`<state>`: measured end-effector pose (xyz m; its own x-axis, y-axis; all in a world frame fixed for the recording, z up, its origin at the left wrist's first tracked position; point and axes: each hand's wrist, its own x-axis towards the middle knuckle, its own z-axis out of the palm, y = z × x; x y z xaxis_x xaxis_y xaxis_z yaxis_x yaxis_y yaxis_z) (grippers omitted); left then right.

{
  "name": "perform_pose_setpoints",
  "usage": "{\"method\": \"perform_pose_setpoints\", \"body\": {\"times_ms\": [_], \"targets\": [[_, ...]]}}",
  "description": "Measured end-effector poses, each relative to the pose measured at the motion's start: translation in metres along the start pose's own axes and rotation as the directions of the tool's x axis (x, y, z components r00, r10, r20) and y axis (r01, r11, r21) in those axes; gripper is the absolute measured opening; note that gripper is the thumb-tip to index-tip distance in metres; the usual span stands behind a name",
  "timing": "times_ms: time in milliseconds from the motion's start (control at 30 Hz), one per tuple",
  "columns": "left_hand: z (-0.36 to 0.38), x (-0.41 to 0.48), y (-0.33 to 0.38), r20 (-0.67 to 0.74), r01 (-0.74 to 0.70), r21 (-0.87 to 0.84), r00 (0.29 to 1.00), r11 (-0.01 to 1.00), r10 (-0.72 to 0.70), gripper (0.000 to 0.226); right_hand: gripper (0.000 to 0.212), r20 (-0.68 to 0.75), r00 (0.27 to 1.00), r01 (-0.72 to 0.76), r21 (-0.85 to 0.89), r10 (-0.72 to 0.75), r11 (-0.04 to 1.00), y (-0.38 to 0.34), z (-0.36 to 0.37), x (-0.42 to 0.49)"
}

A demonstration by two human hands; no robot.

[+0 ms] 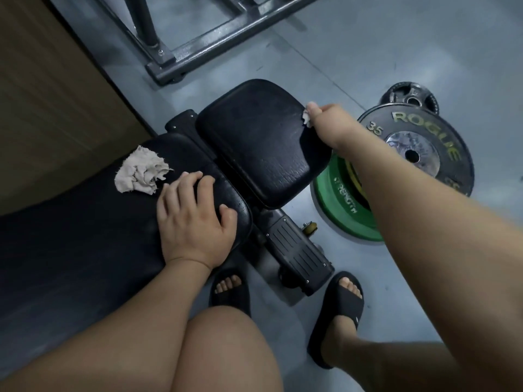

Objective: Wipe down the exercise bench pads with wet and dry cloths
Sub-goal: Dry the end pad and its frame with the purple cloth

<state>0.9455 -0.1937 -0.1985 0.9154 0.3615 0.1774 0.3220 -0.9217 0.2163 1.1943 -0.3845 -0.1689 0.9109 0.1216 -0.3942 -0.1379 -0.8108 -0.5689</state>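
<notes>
The black exercise bench has a small seat pad [254, 142] and a long back pad [85, 227]. My right hand [325, 120] grips a small white cloth [307, 118] against the seat pad's far right edge; most of that cloth is hidden in the hand. A crumpled grey-white cloth [138, 174] lies loose on the back pad near its end. My left hand [192, 219] rests on the end of the back pad, fingers spread over its rounded edge, just right of the loose cloth.
Weight plates lie on the grey floor right of the seat: a green one [339, 210], a black "ROGUE 35" plate [418, 154] and a smaller black plate [410, 100]. A steel rack base [175, 63] stands beyond the bench. A brown wall panel [51, 103] is at left. My feet in black slides [336, 315] stand by the bench frame.
</notes>
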Motion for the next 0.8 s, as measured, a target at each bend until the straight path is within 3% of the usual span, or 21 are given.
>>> {"method": "perform_pose_setpoints", "body": {"times_ms": [167, 300, 567, 633, 700, 733, 800], "targets": [[0.0, -0.001, 0.003, -0.012, 0.004, -0.008, 1.0, 1.0, -0.004, 0.052, 0.049, -0.101, 0.974, -0.179, 0.22, 0.204, 0.959, 0.035, 0.016, -0.052], [0.0, -0.002, 0.003, -0.022, 0.006, -0.007, 1.0, 1.0, -0.006, 0.052, 0.053, -0.039, 0.92, -0.324, 0.486, 0.39, 0.812, 0.042, 0.037, -0.081], [0.004, -0.003, 0.002, -0.054, -0.007, -0.002, 0.999, 1.0, 0.007, 0.049, 0.025, 0.015, 0.923, -0.275, 0.725, 0.385, 0.631, 0.011, 0.104, -0.15], [0.005, -0.004, 0.002, -0.061, -0.007, -0.009, 0.998, 1.0, 0.006, 0.048, 0.028, 0.042, 0.911, -0.318, 0.704, 0.41, 0.635, 0.007, 0.081, -0.144], [0.005, -0.003, 0.002, -0.071, -0.011, -0.011, 0.997, 1.0, 0.01, 0.048, 0.037, -0.05, 0.906, -0.345, 0.489, 0.421, 0.801, 0.001, 0.05, -0.13], [0.006, -0.004, 0.001, -0.071, -0.012, -0.005, 0.997, 1.0, 0.012, 0.048, 0.04, -0.08, 0.898, -0.342, 0.493, 0.433, 0.8, 0.006, 0.044, -0.12], [0.006, -0.004, 0.0, -0.065, -0.013, 0.007, 0.998, 1.0, 0.013, 0.048, 0.038, -0.047, 0.886, -0.264, 0.766, 0.461, 0.586, 0.009, 0.045, -0.111]]}}
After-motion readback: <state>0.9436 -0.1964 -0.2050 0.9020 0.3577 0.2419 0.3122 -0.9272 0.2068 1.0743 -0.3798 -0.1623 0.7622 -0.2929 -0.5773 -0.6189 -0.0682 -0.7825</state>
